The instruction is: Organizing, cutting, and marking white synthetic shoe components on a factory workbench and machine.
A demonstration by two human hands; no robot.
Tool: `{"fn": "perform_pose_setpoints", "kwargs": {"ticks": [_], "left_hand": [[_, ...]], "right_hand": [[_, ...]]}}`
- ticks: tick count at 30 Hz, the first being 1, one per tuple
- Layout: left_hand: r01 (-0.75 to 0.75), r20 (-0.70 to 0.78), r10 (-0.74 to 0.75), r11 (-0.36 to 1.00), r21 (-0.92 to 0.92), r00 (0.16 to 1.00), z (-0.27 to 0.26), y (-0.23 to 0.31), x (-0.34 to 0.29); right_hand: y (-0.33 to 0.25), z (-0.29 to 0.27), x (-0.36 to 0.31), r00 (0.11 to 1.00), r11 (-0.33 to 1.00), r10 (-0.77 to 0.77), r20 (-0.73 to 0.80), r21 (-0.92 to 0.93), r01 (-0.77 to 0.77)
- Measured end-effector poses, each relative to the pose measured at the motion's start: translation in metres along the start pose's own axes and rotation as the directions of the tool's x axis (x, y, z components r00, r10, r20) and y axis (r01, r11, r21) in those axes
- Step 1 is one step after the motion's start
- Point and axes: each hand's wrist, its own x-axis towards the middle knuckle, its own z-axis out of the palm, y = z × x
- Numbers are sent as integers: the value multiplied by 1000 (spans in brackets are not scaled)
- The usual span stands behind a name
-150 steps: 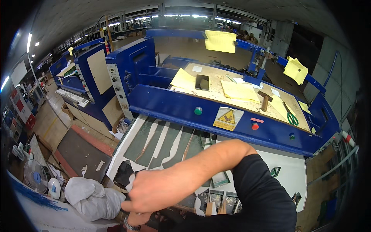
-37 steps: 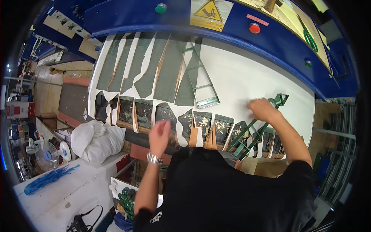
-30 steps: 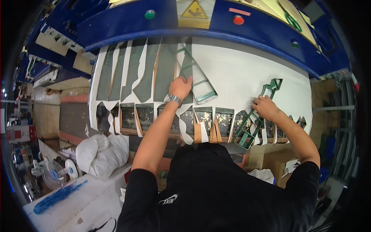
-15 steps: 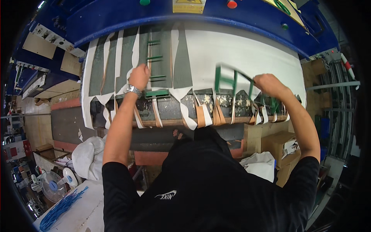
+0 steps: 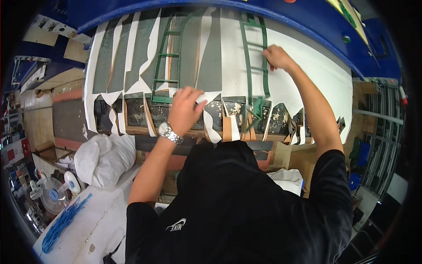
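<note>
A long green ladder-shaped cutting die (image 5: 166, 56) lies lengthwise on the slotted sheet at the left. Beside its near end is my left hand (image 5: 187, 108), with thumb and fingers apart and a white strip showing between them. I cannot tell whether they touch that strip. My right hand (image 5: 279, 57) has its fingers curled at the right rail of a second green ladder-shaped cutting die (image 5: 249, 61). This die stretches lengthwise over the white sheet (image 5: 303, 70), its near end above the cut strips. My right fingertips are partly hidden.
A blue machine beam (image 5: 193, 15) spans the far side. Cut strips (image 5: 233, 127) hang over the table's near edge. White sacks (image 5: 105, 158), a fan (image 5: 53, 193) and a bundle of blue cords (image 5: 63, 226) are at the lower left.
The right cutting die has swung from a tilted, blurred position to lengthwise, moving left with my right hand. My left hand has moved nearer and right, its fingers opening. The view has shifted.
</note>
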Motion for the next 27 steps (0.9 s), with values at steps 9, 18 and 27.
{"fn": "perform_pose_setpoints", "kwargs": {"ticks": [9, 18, 27], "left_hand": [[228, -48, -225, 971, 72, 973, 73, 31, 7], [288, -144, -274, 954, 82, 951, 100, 26, 10], [289, -191, -276, 956, 44, 942, 95, 31, 13]], "right_hand": [[-27, -10, 109, 997, 1000, 12, -80, 22, -10], [-22, -2, 124, 992, 998, 22, -126, 66, -14], [-26, 25, 77, 898, 998, -41, -439, 26, 58]]}}
